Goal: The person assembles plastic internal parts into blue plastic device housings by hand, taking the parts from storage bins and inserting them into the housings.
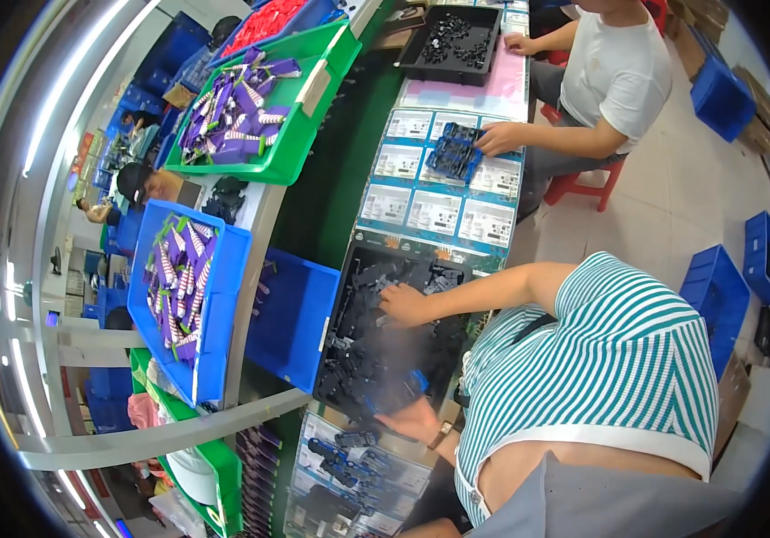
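Note:
My right hand (406, 305) reaches over a black tray (484, 314) heaped with small black plastic parts (358, 359). Its fingers are curled down onto the parts; whatever they hold is too small to make out. My left hand (414, 421), a watch (441, 436) on its wrist, is at the near end of that tray. Its fingers are stretched out, their tips slightly blurred. A blue piece (417, 382) lies just beyond them. Several black and blue assembled pieces (340, 466) rest on printed sheets below the tray.
A blue bin (288, 314) adjoins the tray's left side. Another blue bin (231, 314) and a green bin (322, 117) hold purple striped pieces. A co-worker (614, 81) sits farther up the table, a hand at a blue rack (455, 152). A black tray (407, 67) stands beyond.

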Available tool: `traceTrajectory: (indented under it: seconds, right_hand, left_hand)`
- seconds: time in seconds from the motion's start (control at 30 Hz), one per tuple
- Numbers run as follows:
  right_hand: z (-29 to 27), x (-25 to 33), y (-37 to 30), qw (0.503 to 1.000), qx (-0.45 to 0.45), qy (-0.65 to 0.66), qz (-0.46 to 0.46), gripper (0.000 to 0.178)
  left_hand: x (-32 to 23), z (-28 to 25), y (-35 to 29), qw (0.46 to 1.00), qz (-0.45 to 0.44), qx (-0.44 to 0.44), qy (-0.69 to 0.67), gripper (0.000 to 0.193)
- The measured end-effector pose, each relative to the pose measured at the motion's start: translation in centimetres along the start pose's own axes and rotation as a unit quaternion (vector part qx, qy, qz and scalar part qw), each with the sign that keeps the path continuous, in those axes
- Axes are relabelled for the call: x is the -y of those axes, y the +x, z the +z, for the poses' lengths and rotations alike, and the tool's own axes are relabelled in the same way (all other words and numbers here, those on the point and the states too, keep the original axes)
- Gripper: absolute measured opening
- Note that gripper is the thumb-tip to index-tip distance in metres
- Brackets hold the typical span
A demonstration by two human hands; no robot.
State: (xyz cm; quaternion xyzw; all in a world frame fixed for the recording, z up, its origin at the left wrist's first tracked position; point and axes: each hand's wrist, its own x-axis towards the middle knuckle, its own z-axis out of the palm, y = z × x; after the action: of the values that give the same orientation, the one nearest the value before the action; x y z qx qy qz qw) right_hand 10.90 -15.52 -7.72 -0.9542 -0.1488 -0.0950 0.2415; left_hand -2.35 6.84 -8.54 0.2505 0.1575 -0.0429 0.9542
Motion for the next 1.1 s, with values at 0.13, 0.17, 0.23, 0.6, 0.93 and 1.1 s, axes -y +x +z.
traceTrajectory:
  seconds: [0.13,0.17,0.23,0.6,0.93,1.1]
  right_hand:
    - [0.4,-1.1,-0.1,0.998,-0.017,0.045,0.039,0.036]
    - [0.1,-1.2,-0.1,0.996,-0.039,0.075,0.034,0.036]
    - [0.7,-0.8,-0.3,0.994,-0.068,0.08,0.02,0.036]
    - [0.4,1.2,-0.4,0.981,-0.113,0.15,-0.039,0.039]
    - [-5.3,0.9,3.2,0.965,-0.214,0.134,-0.076,0.032]
    - [-1.2,-0.3,2.0,0.986,0.035,0.058,-0.152,0.042]
  left_hand:
    - [0.2,1.6,0.7,1.0,-0.007,-0.002,-0.016,0.071]
    - [0.1,1.7,0.9,1.0,-0.006,0.002,-0.023,0.07]
    - [-0.1,2.3,1.0,1.0,-0.004,0.006,-0.028,0.069]
    - [-1.9,5.4,-0.2,0.997,0.043,0.054,-0.02,0.064]
    - [-2.5,4.2,0.8,0.996,-0.016,0.04,-0.084,0.051]
    - [-2.6,5.5,0.6,0.997,-0.018,0.018,-0.075,0.047]
